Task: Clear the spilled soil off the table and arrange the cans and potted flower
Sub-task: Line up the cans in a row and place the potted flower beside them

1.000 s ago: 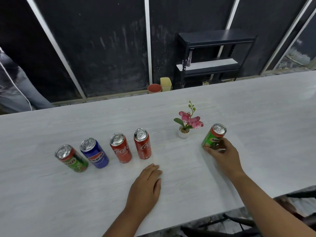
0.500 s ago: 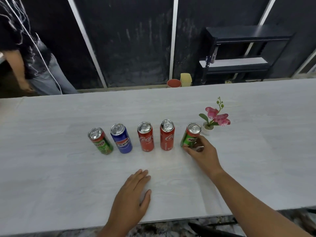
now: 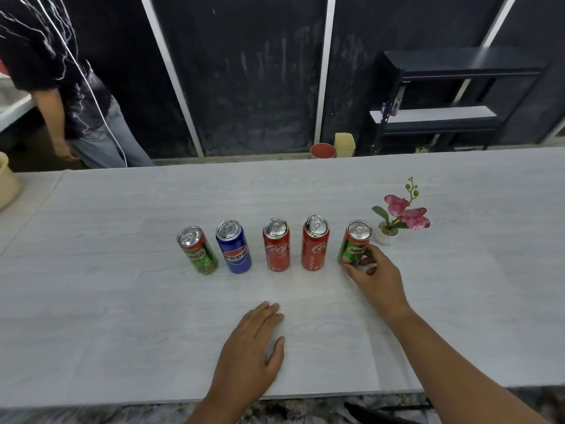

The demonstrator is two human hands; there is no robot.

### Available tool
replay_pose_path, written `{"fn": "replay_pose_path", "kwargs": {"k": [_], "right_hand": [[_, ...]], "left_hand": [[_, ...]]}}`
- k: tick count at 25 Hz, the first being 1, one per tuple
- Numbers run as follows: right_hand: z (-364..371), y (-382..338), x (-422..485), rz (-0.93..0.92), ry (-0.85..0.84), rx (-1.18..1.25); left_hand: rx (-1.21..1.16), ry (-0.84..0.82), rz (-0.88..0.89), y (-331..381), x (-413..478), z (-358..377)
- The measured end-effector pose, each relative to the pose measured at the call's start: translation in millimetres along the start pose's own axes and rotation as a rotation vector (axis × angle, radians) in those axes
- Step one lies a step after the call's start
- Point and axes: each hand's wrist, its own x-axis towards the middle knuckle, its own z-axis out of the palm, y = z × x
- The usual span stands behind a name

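Observation:
Several cans stand upright in a row on the pale table (image 3: 122,301): a green Milo can (image 3: 198,250), a blue Pepsi can (image 3: 234,246), two red Coca-Cola cans (image 3: 276,244) (image 3: 315,242), and a second green Milo can (image 3: 354,242) at the right end. My right hand (image 3: 374,275) grips the lower part of that right Milo can. Just right of it sits a small white pot with pink flowers (image 3: 387,234). My left hand (image 3: 252,350) lies flat on the table near the front edge, holding nothing. No soil shows on the tabletop.
A person in a dark shirt (image 3: 61,87) stands beyond the far left of the table. A beige pot (image 3: 6,182) sits at the left edge. An orange pot (image 3: 323,151) and a yellow container (image 3: 345,144) stand behind the far edge. Black shelving (image 3: 443,96) is at the back right.
My right hand has slid the second Milo can from right of the flower pot to the right end of the can row, left of the pot. My left hand stayed flat.

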Motion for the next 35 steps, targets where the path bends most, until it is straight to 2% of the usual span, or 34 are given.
{"fn": "replay_pose_path", "kwargs": {"k": [9,14,17,21,23,26,28,32,35], "right_hand": [[-4,3,2,0.015,-0.022,0.010],[-4,15,-4,0.096,-0.050,-0.010],[-9,32,-23,0.132,0.072,0.013],[-32,48,-16,0.173,0.258,-0.190],[-44,51,5,0.228,0.259,-0.237],[-52,50,39,0.245,0.209,-0.112],[-49,47,58,0.231,0.199,-0.115],[-36,47,75,0.201,0.318,-0.239],[-34,51,71,0.167,0.343,-0.229]], "left_hand": [[-0.006,0.016,0.010,-1,0,2],[-0.014,0.018,0.003,-2,-1,4],[-0.011,0.022,0.015,-4,-1,6],[-0.001,0.022,0.015,-7,0,8],[0.001,0.027,0.016,-7,1,9],[0.002,0.025,0.012,-8,1,9],[0.003,0.020,0.010,-7,0,9],[0.006,0.015,0.001,-6,1,7],[0.001,0.019,-0.002,-5,1,6]]}}
